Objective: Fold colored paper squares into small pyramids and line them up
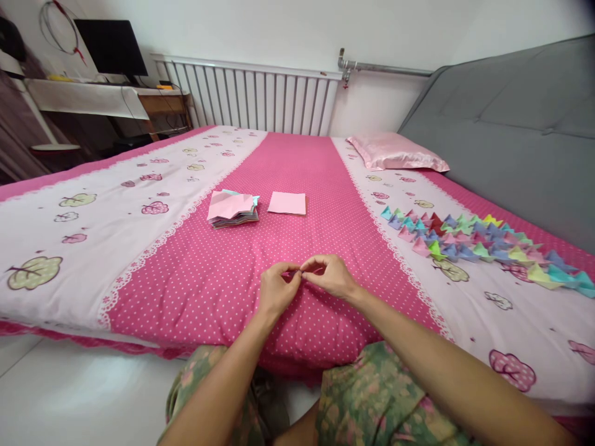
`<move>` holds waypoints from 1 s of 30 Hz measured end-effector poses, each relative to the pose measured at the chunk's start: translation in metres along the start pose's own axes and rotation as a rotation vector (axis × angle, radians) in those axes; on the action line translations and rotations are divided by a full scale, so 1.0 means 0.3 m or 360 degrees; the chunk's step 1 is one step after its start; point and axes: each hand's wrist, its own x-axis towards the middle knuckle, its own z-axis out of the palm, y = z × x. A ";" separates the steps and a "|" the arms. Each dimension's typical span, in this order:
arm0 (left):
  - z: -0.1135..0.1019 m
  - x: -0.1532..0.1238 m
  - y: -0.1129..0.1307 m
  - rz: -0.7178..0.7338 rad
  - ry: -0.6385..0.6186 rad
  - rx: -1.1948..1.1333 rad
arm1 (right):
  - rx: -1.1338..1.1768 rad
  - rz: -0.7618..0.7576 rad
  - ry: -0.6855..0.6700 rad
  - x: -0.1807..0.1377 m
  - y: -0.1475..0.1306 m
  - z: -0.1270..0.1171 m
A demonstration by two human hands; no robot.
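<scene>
Covering both knees, green floral cloth [372,396] is seen at the bottom edge, with pale floor [69,384] showing at lower left. Bare forearms are stretched over the near edge of the bed [316,173]. Left hand [277,290] and right hand [332,276] are brought together above the pink dotted strip, fingertips almost meeting. A small dark piece [298,271] is pinched between them; both grips are closed on it, thumb against finger. Most of the piece is hidden by the fingers, so its shape cannot be told.

Off to the right, many small folded paper shapes [458,238] are laid in slanting rows on the bed, in blue, pink, green, yellow and red. Beyond the hands, two paper piles are placed near each other, apart: an untidy stack [232,207] at left, pink sheet uppermost, and a neater, thinner stack [287,203], also topped with pink.

Farther back, a pink pillow [395,152] is set near the grey headboard [502,111]. A white radiator [251,96] is fixed along the wall. At far left, a black monitor [111,49] is stood on a cloth-covered counter [93,99].
</scene>
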 end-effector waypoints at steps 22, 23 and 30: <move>0.010 -0.006 0.013 -0.0125 0.0061 0.0074 | -0.0221 -0.0026 0.0087 -0.005 0.005 0.010; 0.010 -0.006 0.013 -0.0135 0.0071 0.0073 | -0.0210 -0.0016 0.0087 -0.005 0.007 0.011; 0.012 -0.001 0.006 -0.0183 0.0140 0.0010 | -0.0256 0.0057 0.0151 -0.001 0.012 0.007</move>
